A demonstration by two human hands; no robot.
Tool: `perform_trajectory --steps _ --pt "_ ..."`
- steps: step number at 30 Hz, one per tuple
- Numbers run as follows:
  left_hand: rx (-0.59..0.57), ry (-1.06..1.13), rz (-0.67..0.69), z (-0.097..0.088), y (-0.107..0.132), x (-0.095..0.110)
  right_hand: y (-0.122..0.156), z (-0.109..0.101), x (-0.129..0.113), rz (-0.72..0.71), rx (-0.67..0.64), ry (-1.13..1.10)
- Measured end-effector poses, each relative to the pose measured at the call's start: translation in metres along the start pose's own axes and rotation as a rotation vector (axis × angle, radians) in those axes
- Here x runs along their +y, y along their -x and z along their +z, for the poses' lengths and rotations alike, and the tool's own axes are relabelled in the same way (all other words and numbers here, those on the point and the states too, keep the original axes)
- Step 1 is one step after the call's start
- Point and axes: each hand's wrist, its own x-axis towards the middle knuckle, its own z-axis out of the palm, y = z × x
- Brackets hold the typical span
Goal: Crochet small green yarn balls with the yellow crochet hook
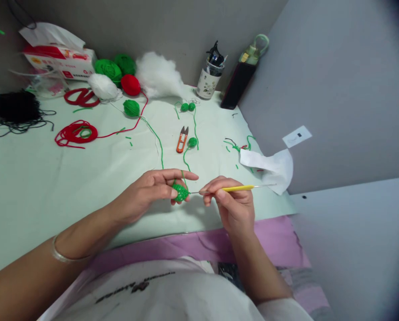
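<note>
My left hand (152,189) pinches a small green crocheted piece (180,192) between thumb and fingers, with a green yarn strand (185,158) running over the outstretched index finger. My right hand (231,203) grips a crochet hook with a yellow handle (241,188); its thin metal tip points left into the green piece. The strand leads up the table to a small green yarn ball (131,108). Both hands hover over the front part of a pale green table (52,178).
Orange thread snips (182,139) lie mid-table beside small green crocheted balls (192,142). Red yarn coils (74,133), black yarn (14,109), green and red yarn balls (119,71), white stuffing (159,73), a tissue box (59,55), a jar (209,80), a bottle (244,73) and white tissue (273,167) ring the edges.
</note>
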Motion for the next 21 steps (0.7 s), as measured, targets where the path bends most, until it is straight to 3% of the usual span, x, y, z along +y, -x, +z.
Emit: perform_trajectory --steps 6,21 --pt "-0.021 0.101 -0.052 0.0008 0.0006 0.0011 -0.0003 0.0029 -0.003 0.016 -0.015 -0.066" --pt "-0.176 0.325 -0.149 0.0033 0.0015 -0.005 -0.0023 0.0021 -0.004 -0.086 -0.109 0.025"
